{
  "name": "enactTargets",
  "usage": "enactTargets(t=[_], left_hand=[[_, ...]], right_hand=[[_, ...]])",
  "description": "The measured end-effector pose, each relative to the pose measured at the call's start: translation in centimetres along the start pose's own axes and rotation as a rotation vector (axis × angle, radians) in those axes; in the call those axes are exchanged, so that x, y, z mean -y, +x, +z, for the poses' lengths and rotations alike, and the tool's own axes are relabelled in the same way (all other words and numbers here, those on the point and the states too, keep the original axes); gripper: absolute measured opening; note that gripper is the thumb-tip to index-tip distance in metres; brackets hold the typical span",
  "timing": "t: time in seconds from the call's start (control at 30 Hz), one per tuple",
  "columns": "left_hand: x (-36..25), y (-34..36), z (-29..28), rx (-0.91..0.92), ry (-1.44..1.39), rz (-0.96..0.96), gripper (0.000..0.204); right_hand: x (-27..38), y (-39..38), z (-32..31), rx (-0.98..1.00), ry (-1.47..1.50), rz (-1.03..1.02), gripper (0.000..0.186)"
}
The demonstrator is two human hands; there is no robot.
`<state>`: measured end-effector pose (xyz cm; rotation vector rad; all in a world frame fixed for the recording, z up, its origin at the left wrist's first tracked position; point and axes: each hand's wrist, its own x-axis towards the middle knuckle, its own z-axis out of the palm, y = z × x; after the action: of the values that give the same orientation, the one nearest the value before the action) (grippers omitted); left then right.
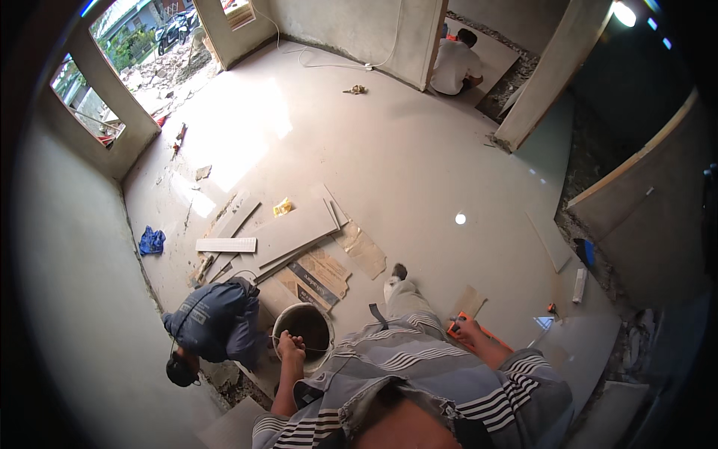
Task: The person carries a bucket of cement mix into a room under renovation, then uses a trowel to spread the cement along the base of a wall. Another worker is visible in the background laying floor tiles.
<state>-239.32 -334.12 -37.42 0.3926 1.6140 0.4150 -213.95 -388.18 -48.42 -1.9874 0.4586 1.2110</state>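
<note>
My left hand [292, 344] is closed on the thin wire handle of a bucket [308, 320] with a dark inside, held beside my left hip. My right hand [468, 329] is closed on a long orange and black tool [490, 338], perhaps a tile cutter, at my right side. Torn cardboard [314, 280] lies beyond the bucket, near a stack of long cut tiles [295, 228].
A co-worker [213, 322] in dark blue bends close at my left. Another person [452, 67] squats through the far doorway. A blue bag [152, 240] lies by the left wall. A rubble-edged gap [580, 224] runs along the glossy tiled floor [404, 165] at right.
</note>
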Motion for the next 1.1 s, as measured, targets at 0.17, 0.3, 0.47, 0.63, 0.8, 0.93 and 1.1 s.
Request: enactTargets(t=[0.17,0.3,0.47,0.63,0.8,0.93,1.1], left_hand=[[-4.2,3.3,8.3,-0.002,0.035,0.051,0.022],[-7.8,4.3,16.9,-0.093,0.123,0.023,0.02],[-12.2,5.0,26.0,-0.136,0.155,-0.006,0.019],[-14.8,6.9,33.9,-0.078,0.065,-0.024,0.016],[-17.3,11.1,42.2,-0.138,0.014,-0.059,0.017],[-21.3,16.0,49.3,-0.108,0.003,-0.158,0.024],[-29.5,20.7,59.1,-0.042,-0.017,-0.351,0.03]], right_hand=[[5.3,3.9,0.8,0.145,-0.3,0.065,0.038],[16.8,8.6,-3.0,0.066,0.201,0.234,0.034],[36.9,16.1,-12.2,-0.067,-0.003,-0.002,0.035],[61.4,21.3,-15.8,-0.21,0.207,-0.263,0.031],[82.2,24.6,-11.5,-0.015,0.102,-0.524,0.035],[92.4,29.1,-8.9,-0.105,-0.346,-0.684,0.035],[95.5,35.6,-8.8,-0.038,-0.217,-0.332,0.024]])
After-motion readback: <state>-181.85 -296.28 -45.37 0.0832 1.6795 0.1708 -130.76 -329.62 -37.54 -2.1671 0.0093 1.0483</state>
